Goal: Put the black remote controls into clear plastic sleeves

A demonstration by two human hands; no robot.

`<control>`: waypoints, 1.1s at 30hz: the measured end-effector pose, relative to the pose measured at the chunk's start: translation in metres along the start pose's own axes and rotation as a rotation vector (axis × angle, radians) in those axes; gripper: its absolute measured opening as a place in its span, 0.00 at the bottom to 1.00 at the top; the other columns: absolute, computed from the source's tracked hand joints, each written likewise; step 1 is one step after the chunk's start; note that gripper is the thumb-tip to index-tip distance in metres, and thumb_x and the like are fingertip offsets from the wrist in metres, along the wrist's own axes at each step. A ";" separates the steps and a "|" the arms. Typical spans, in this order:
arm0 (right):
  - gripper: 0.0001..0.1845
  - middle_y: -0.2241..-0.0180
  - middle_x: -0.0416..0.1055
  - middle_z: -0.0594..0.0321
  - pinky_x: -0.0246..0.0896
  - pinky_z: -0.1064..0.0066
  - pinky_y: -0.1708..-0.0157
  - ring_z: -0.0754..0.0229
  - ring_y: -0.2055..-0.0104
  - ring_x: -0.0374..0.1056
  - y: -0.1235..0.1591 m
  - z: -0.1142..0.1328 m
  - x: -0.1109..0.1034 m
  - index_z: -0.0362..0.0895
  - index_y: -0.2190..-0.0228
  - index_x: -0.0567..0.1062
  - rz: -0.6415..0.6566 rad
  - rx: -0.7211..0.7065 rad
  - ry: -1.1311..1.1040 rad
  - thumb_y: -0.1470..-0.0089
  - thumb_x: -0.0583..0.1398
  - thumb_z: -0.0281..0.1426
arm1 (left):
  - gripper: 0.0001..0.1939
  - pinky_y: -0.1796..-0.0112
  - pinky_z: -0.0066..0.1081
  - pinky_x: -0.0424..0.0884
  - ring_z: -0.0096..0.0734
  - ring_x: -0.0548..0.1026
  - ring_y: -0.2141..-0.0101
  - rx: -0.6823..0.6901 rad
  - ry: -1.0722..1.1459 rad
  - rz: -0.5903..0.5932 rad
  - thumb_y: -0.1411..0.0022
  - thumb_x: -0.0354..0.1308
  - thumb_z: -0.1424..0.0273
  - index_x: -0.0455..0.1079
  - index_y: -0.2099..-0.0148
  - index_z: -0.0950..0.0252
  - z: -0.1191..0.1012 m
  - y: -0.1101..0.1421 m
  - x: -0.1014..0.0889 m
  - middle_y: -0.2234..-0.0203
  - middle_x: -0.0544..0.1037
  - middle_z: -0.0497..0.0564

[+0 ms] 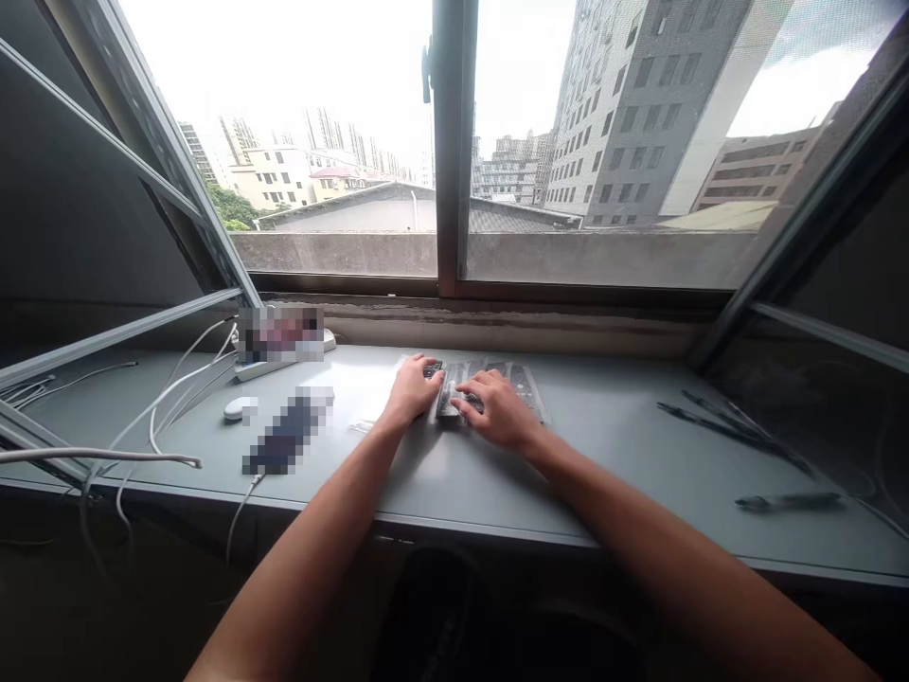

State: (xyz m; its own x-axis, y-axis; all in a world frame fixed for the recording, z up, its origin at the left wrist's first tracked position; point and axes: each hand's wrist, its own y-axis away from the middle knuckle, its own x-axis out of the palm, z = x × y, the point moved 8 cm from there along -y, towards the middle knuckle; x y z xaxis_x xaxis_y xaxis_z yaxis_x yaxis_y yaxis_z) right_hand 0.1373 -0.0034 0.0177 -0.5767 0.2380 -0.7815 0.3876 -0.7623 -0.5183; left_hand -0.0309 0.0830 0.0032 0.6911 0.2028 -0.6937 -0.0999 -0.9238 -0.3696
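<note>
A dark, flat piece with a fine pattern (pixel 433 368) shows between the thumb and fingers of my left hand (pixel 412 386), which is closed on its left end. Just to the right, a dark block in shiny clear plastic (pixel 449 396) sits on the desk. My right hand (pixel 501 409) is over its right side, thumb and fingers apart, the fingertips close to the plastic. Behind that hand lies a clear plastic bag (pixel 529 388) with dark flat pieces in it. What exactly these pieces are is too small to tell, and my fingers partly cover them.
The grey desk (pixel 603 493) runs along a window. On the left are white cables (pixel 160 398), a power strip (pixel 284 365), a white rounded object (pixel 238 408) and a blurred-out dark object (pixel 288 436). Dark pen-like sticks (pixel 788 502) lie right. Metal frames (pixel 191 204) stand at both sides.
</note>
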 end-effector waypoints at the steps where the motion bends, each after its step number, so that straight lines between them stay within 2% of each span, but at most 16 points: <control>1: 0.16 0.54 0.80 0.51 0.67 0.51 0.43 0.44 0.49 0.70 0.000 0.000 0.000 0.43 0.48 0.84 0.002 0.003 -0.003 0.29 0.64 0.38 | 0.21 0.31 0.43 0.62 0.51 0.70 0.32 0.002 0.008 0.002 0.30 0.60 0.62 0.82 0.42 0.66 0.000 -0.001 -0.001 0.35 0.75 0.65; 4: 0.14 0.54 0.80 0.52 0.67 0.53 0.43 0.45 0.49 0.71 0.000 -0.002 -0.001 0.44 0.49 0.84 -0.004 0.015 -0.016 0.29 0.64 0.38 | 0.23 0.29 0.48 0.57 0.54 0.65 0.29 -0.013 -0.040 -0.036 0.26 0.54 0.58 0.83 0.44 0.65 0.003 -0.003 -0.009 0.33 0.74 0.65; 7: 0.14 0.54 0.80 0.52 0.66 0.53 0.42 0.45 0.49 0.71 -0.001 -0.003 -0.002 0.45 0.49 0.84 -0.019 0.014 -0.024 0.29 0.64 0.38 | 0.29 0.30 0.64 0.47 0.69 0.57 0.27 -0.164 -0.181 -0.017 0.24 0.49 0.50 0.84 0.49 0.65 0.018 -0.001 -0.012 0.36 0.75 0.70; 8: 0.14 0.54 0.80 0.52 0.66 0.52 0.42 0.45 0.49 0.71 -0.001 -0.003 -0.002 0.45 0.49 0.84 -0.022 0.013 -0.024 0.29 0.64 0.39 | 0.33 0.31 0.66 0.47 0.73 0.58 0.28 -0.216 -0.216 0.031 0.23 0.46 0.47 0.84 0.51 0.66 0.023 0.001 -0.010 0.38 0.76 0.73; 10: 0.14 0.55 0.80 0.52 0.66 0.52 0.43 0.45 0.49 0.72 -0.001 -0.004 -0.001 0.44 0.50 0.84 -0.021 0.012 -0.021 0.29 0.64 0.39 | 0.39 0.33 0.67 0.51 0.75 0.66 0.32 -0.260 -0.259 0.131 0.23 0.40 0.44 0.84 0.52 0.68 0.030 0.003 -0.003 0.43 0.78 0.78; 12: 0.14 0.55 0.81 0.52 0.66 0.51 0.44 0.44 0.49 0.72 -0.001 -0.004 0.000 0.45 0.51 0.84 -0.016 0.011 -0.020 0.29 0.64 0.39 | 0.38 0.34 0.66 0.52 0.73 0.71 0.36 -0.246 -0.264 0.174 0.23 0.40 0.44 0.83 0.52 0.68 0.031 0.004 0.001 0.45 0.79 0.78; 13: 0.13 0.55 0.81 0.52 0.66 0.51 0.44 0.44 0.49 0.72 0.000 -0.004 0.001 0.45 0.51 0.84 -0.014 0.010 -0.021 0.29 0.64 0.39 | 0.36 0.33 0.66 0.51 0.73 0.72 0.37 -0.240 -0.239 0.164 0.24 0.44 0.44 0.82 0.50 0.68 0.031 0.004 0.002 0.45 0.79 0.78; 16: 0.13 0.55 0.81 0.52 0.66 0.50 0.44 0.45 0.50 0.73 0.000 -0.004 0.001 0.45 0.51 0.84 -0.015 0.003 -0.036 0.29 0.64 0.38 | 0.26 0.31 0.67 0.46 0.73 0.66 0.32 -0.191 -0.053 0.013 0.29 0.59 0.51 0.79 0.41 0.65 0.027 0.003 -0.009 0.38 0.75 0.75; 17: 0.13 0.55 0.81 0.52 0.66 0.50 0.44 0.45 0.50 0.73 0.000 -0.004 0.001 0.45 0.51 0.84 -0.019 0.001 -0.046 0.29 0.64 0.38 | 0.27 0.29 0.64 0.45 0.72 0.61 0.29 -0.133 0.026 -0.071 0.31 0.63 0.55 0.76 0.37 0.65 0.022 0.003 -0.016 0.33 0.72 0.73; 20: 0.13 0.55 0.82 0.52 0.67 0.49 0.44 0.44 0.49 0.72 -0.002 -0.003 -0.003 0.45 0.51 0.84 -0.053 0.005 -0.097 0.29 0.64 0.38 | 0.40 0.25 0.51 0.47 0.60 0.50 0.23 0.102 0.271 -0.292 0.35 0.68 0.69 0.62 0.24 0.64 -0.004 0.006 -0.039 0.22 0.55 0.64; 22: 0.14 0.54 0.82 0.52 0.68 0.49 0.44 0.44 0.49 0.73 -0.003 -0.003 -0.009 0.44 0.49 0.83 -0.095 0.018 -0.147 0.29 0.64 0.38 | 0.45 0.27 0.47 0.56 0.54 0.56 0.24 0.144 0.523 -0.323 0.34 0.66 0.73 0.54 0.20 0.59 -0.015 0.007 -0.045 0.22 0.56 0.60; 25: 0.19 0.51 0.82 0.51 0.69 0.49 0.42 0.43 0.46 0.74 -0.003 -0.002 -0.017 0.45 0.43 0.79 -0.169 0.052 -0.244 0.31 0.64 0.39 | 0.52 0.34 0.46 0.70 0.50 0.76 0.35 0.062 0.996 -0.184 0.32 0.67 0.72 0.43 0.17 0.52 -0.025 0.005 -0.032 0.31 0.72 0.59; 27: 0.26 0.46 0.81 0.50 0.69 0.48 0.40 0.43 0.43 0.75 -0.002 -0.003 -0.020 0.46 0.38 0.75 -0.201 0.094 -0.325 0.32 0.66 0.43 | 0.58 0.36 0.47 0.72 0.47 0.80 0.40 0.017 1.237 -0.032 0.35 0.72 0.72 0.38 0.17 0.52 -0.035 0.006 -0.019 0.37 0.79 0.59; 28: 0.31 0.44 0.80 0.49 0.70 0.48 0.40 0.42 0.42 0.75 -0.001 -0.003 -0.020 0.46 0.35 0.73 -0.204 0.116 -0.372 0.33 0.67 0.44 | 0.58 0.35 0.48 0.71 0.47 0.81 0.41 0.001 1.319 0.050 0.37 0.74 0.72 0.40 0.17 0.54 -0.041 0.007 -0.013 0.38 0.80 0.60; 30: 0.39 0.43 0.80 0.49 0.73 0.48 0.43 0.43 0.45 0.78 -0.001 -0.004 -0.017 0.47 0.31 0.68 -0.193 0.154 -0.479 0.37 0.70 0.46 | 0.53 0.33 0.50 0.69 0.48 0.80 0.40 -0.026 1.412 0.183 0.39 0.76 0.73 0.51 0.20 0.57 -0.049 0.011 -0.003 0.39 0.81 0.61; 33: 0.42 0.52 0.84 0.53 0.75 0.52 0.46 0.47 0.53 0.81 -0.002 -0.009 -0.011 0.47 0.32 0.68 -0.187 0.197 -0.646 0.41 0.73 0.44 | 0.38 0.32 0.48 0.66 0.48 0.78 0.38 -0.062 1.454 0.216 0.42 0.78 0.74 0.70 0.32 0.61 -0.050 0.012 0.001 0.41 0.82 0.61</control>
State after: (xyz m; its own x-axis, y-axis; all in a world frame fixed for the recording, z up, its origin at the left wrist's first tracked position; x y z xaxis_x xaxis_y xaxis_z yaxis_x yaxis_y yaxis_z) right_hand 0.1495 0.0002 0.0244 -0.9568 0.0169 -0.2904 0.1377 -0.8530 -0.5034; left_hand 0.0048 0.0554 0.0289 0.7666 -0.4012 0.5014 -0.2881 -0.9127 -0.2897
